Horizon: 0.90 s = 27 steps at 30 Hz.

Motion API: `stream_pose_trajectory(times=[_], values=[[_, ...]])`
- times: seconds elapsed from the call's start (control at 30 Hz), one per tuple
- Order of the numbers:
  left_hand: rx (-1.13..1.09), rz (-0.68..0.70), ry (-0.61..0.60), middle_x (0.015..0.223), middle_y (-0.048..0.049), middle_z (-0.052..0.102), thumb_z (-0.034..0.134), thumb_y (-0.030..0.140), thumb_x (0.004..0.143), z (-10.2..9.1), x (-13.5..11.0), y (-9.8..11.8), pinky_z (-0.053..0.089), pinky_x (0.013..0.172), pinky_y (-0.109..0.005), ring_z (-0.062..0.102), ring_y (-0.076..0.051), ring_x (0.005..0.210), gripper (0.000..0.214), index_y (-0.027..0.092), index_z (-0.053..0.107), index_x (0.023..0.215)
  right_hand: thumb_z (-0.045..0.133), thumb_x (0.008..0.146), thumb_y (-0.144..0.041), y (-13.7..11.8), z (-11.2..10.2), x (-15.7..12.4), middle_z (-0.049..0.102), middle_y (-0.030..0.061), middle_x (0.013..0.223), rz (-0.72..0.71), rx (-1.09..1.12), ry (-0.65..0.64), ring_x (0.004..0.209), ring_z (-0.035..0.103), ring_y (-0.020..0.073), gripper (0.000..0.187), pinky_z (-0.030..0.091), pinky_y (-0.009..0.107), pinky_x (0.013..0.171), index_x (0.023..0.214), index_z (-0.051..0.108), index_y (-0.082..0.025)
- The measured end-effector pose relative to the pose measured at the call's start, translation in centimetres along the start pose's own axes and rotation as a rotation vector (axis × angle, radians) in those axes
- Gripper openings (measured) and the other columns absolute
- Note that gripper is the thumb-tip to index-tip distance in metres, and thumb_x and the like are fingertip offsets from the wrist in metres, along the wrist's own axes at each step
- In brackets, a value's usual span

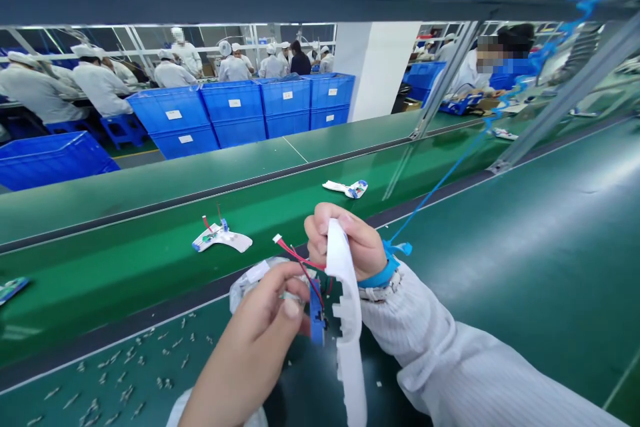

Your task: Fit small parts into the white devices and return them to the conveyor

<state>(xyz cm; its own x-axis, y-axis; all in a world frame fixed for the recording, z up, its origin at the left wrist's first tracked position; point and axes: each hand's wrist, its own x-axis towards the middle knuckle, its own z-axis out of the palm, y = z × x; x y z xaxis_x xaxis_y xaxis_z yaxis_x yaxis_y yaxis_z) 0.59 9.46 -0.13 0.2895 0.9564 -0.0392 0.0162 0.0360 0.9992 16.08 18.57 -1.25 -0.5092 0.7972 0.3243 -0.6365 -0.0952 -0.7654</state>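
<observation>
My right hand (345, 240) is closed around the top of a long white plastic housing (349, 320) held upright over the near edge of the green bench. A blue wrist strap (383, 273) with a coiled blue cord (450, 177) circles that wrist. My left hand (260, 333) pinches a small blue circuit board (316, 321) beside the housing. Red and black wires (300, 260) run from the board up to a white connector. A clear plastic bag (250, 280) lies just behind my left hand.
On the green conveyor belt (150, 260) lie two similar white assemblies, one left (220, 238) and one further right (347, 188). Several small screws (120, 373) are scattered on the bench at lower left. Blue crates (235, 110) and workers in white stand beyond.
</observation>
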Motion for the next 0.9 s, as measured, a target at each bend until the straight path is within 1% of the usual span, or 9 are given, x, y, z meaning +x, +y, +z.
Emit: stream_pose_trajectory(times=[0.1, 0.2, 0.27, 0.33, 0.43, 0.57, 0.7, 0.8, 0.9], values=[[0.046, -0.076, -0.114, 0.072, -0.0018, 0.060, 0.041, 0.049, 0.093, 0.4, 0.2, 0.3, 0.049, 0.060, -0.024, 0.059, -0.014, 0.063, 0.035, 0.022, 0.063, 0.101, 0.067, 0.072, -0.048, -0.3, 0.1, -0.1, 0.049, -0.0034, 0.056, -0.037, 0.001, -0.037, 0.039, 0.038, 0.0061, 0.035, 0.028, 0.018, 0.035, 0.067, 0.050, -0.018], [-0.026, -0.068, -0.177, 0.079, -0.0010, 0.063, 0.055, 0.032, 0.088, 0.8, -0.1, 0.4, 0.050, 0.063, -0.023, 0.060, -0.014, 0.066, 0.027, 0.025, 0.060, 0.113, 0.064, 0.077, -0.045, -0.5, 0.0, -0.3, 0.051, -0.0024, 0.058, -0.081, -0.018, -0.089, 0.039, 0.039, 0.0056, 0.030, 0.029, 0.018, 0.035, 0.071, 0.054, -0.017], [-0.039, -0.010, -0.150, 0.084, 0.0000, 0.063, 0.064, 0.019, 0.079, 0.8, -0.4, 0.2, 0.052, 0.064, -0.022, 0.061, -0.014, 0.071, 0.052, 0.030, 0.050, 0.128, 0.062, 0.079, -0.044, -0.7, -0.1, -0.3, 0.051, -0.0025, 0.059, -0.099, -0.023, -0.074, 0.039, 0.039, 0.0054, 0.029, 0.029, 0.017, 0.035, 0.073, 0.054, -0.017], [0.058, 0.079, -0.084, 0.093, 0.0008, 0.063, 0.064, 0.006, 0.072, 0.7, -0.5, 0.0, 0.053, 0.067, -0.022, 0.062, -0.014, 0.077, 0.071, 0.037, 0.044, 0.133, 0.062, 0.079, -0.043, -0.8, -0.2, -0.3, 0.050, -0.0031, 0.059, -0.091, -0.006, -0.027, 0.040, 0.040, 0.0053, 0.029, 0.030, 0.017, 0.035, 0.073, 0.053, -0.017], [0.368, 0.290, 0.030, 0.113, 0.0019, 0.060, 0.056, -0.001, 0.070, 0.4, -0.3, 0.0, 0.052, 0.079, -0.024, 0.062, -0.015, 0.092, 0.070, 0.043, 0.048, 0.125, 0.064, 0.076, -0.044, -0.8, 0.0, -0.3, 0.049, -0.0041, 0.058, -0.024, 0.037, 0.044, 0.040, 0.041, 0.0052, 0.030, 0.033, 0.017, 0.035, 0.073, 0.052, -0.017], [0.689, 0.567, 0.132, 0.112, -0.0013, 0.061, 0.055, 0.004, 0.074, 0.3, 0.0, 0.3, 0.051, 0.082, -0.025, 0.062, -0.017, 0.099, 0.043, 0.033, 0.062, 0.105, 0.065, 0.074, -0.047, -0.4, 0.6, -0.3, 0.049, -0.0055, 0.055, 0.090, 0.105, 0.114, 0.036, 0.040, 0.0047, 0.034, 0.033, 0.016, 0.032, 0.071, 0.050, -0.017], [0.851, 0.620, 0.142, 0.099, -0.0022, 0.066, 0.054, 0.004, 0.071, 0.6, 0.2, 0.8, 0.052, 0.069, -0.022, 0.065, -0.016, 0.084, 0.035, 0.028, 0.068, 0.091, 0.066, 0.074, -0.046, -0.1, 1.1, -0.5, 0.049, -0.0062, 0.054, 0.161, 0.170, 0.135, 0.035, 0.040, 0.0044, 0.033, 0.031, 0.015, 0.031, 0.072, 0.050, -0.017], [0.743, 0.660, 0.201, 0.094, -0.0015, 0.069, 0.064, 0.009, 0.070, 0.5, 0.2, 0.8, 0.052, 0.070, -0.022, 0.066, -0.016, 0.081, 0.029, 0.027, 0.069, 0.093, 0.063, 0.075, -0.046, 0.0, 1.0, -0.6, 0.048, -0.0064, 0.055, 0.190, 0.170, 0.132, 0.035, 0.038, 0.0043, 0.032, 0.029, 0.015, 0.030, 0.073, 0.049, -0.017], [0.314, 0.541, 0.285, 0.089, -0.0002, 0.071, 0.077, 0.034, 0.070, 0.2, -0.1, 0.3, 0.054, 0.068, -0.022, 0.066, -0.017, 0.076, 0.026, 0.030, 0.070, 0.095, 0.061, 0.076, -0.047, 0.1, 0.8, -0.4, 0.047, -0.0059, 0.054, 0.150, 0.087, 0.063, 0.036, 0.037, 0.0049, 0.032, 0.031, 0.017, 0.033, 0.070, 0.050, -0.018]])
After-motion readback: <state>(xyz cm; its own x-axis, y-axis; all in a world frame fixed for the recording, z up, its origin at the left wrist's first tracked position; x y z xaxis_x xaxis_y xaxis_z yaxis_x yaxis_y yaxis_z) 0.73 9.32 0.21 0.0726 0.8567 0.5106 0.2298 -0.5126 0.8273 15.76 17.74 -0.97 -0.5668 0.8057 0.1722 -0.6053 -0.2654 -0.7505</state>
